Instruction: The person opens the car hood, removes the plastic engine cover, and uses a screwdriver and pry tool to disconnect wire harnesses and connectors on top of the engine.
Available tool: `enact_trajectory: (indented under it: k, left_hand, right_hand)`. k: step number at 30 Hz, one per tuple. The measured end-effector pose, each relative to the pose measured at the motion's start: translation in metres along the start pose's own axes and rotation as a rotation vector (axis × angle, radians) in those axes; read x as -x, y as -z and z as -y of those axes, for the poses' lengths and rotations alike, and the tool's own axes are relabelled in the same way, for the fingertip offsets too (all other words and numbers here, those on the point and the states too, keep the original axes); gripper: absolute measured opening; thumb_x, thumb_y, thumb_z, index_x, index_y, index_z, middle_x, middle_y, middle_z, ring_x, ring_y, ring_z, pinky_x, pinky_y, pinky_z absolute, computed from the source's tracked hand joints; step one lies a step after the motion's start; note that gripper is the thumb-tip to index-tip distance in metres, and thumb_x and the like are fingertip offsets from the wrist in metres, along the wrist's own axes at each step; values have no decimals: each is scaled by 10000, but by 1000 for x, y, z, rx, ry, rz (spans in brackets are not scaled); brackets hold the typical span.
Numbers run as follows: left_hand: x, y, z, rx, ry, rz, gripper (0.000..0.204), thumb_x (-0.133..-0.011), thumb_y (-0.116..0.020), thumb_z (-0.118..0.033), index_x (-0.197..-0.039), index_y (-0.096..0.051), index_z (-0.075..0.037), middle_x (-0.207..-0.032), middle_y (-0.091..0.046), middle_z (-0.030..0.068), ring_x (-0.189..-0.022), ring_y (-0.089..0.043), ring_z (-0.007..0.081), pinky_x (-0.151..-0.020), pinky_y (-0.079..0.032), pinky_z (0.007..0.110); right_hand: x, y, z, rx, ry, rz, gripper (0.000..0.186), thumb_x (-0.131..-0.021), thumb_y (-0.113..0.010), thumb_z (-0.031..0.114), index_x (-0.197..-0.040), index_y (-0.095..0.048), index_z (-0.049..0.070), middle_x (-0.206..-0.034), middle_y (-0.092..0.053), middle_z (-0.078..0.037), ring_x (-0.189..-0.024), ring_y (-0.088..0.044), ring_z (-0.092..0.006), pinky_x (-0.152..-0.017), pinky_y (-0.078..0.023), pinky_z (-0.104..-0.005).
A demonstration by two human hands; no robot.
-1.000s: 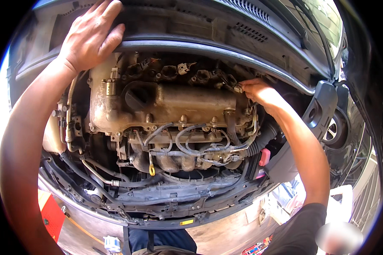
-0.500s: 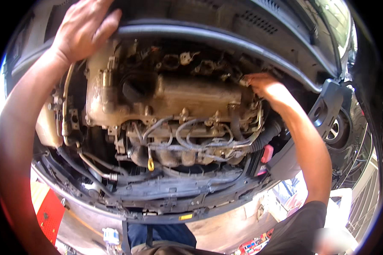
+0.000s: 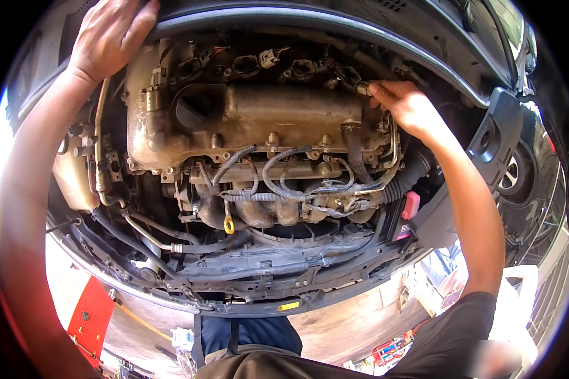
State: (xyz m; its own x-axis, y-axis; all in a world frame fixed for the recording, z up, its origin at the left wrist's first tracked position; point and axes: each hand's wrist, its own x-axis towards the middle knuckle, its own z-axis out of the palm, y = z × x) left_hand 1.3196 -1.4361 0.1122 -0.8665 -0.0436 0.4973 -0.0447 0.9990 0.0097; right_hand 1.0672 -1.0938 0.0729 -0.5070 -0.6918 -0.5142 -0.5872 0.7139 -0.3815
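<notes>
Beside the cowl panel [image 3: 316, 18], my left hand [image 3: 107, 39] lies at the upper left, thumb apart, fingertips cut off by the frame edge. My right hand [image 3: 398, 101] pinches a small electrical connector [image 3: 364, 88] near the right end of the engine's dusty metal valve cover [image 3: 278, 107]. Along the cover's back are round openings and a loose light connector [image 3: 269, 58]. A black oil cap [image 3: 189, 112] sits on its left part, and corrugated wire looms [image 3: 246, 194] loop across the front, above a yellow dipstick loop [image 3: 229, 224].
A pale reservoir [image 3: 76, 180] sits at left, a black housing [image 3: 493, 132] at right. The front crossmember [image 3: 265, 265] runs nearest me. Beyond it are a red cart [image 3: 88, 316], a tool tray [image 3: 392, 347] on the floor and a dark car [image 3: 537, 189].
The whole engine bay has shifted upward in the picture as the camera moved. Both hands appear higher with it, the right still pinching at the same spot, the left still by the cowl.
</notes>
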Motion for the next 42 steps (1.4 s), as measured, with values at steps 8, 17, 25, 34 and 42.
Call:
enact_trajectory:
  k: [8, 17, 25, 34, 42]
  left_hand:
    - [1, 4, 4, 8, 37, 89, 347, -817, -584, -165, -1078, -490, 43, -1011, -553, 275, -963, -553, 459, -853, -455, 509]
    - [8, 29, 15, -152, 159, 176, 396, -856, -571, -231, -1125, -491, 49, -1071, -594, 280, -1018, -586, 458, -886, -483, 507]
    - [15, -3, 11, -54, 166, 58, 430, -933, -518, -314, -1175, -548, 40, -1215, -610, 266, -1124, -597, 423, -958, -497, 482]
    - [26, 12, 20, 78, 186, 107, 469, -948, -514, -349, -1224, -540, 29, -1181, -631, 243, -1105, -622, 383, -943, -503, 470]
    - [31, 18, 20, 88, 151, 82, 466, -956, -500, -352, -1227, -545, 25, -1189, -634, 240, -1110, -626, 370, -943, -507, 465]
  right_hand:
    - [-2, -14, 1, 39, 60, -83, 344, -961, -624, 375, -1040, -729, 57, -837, -718, -147, -827, -701, -340, -785, -534, -397]
    - [122, -96, 84, 48, 430, -462, 117, -884, -703, 149, -958, -706, 58, -957, -708, -115, -835, -703, -309, -727, -560, -373]
    - [123, -135, 80, 599, 185, -477, 252, -824, -571, 51, -1056, -657, 0, -1040, -704, -137, -679, -706, -351, -603, -580, -439]
    - [118, -131, 79, 637, 232, -328, 286, -747, -603, 13, -1022, -622, -66, -836, -703, -223, -686, -709, -387, -624, -587, -462]
    - [98, -147, 66, 494, -158, -241, 209, -893, -574, 163, -981, -690, 13, -847, -700, -271, -833, -694, -454, -779, -565, -513]
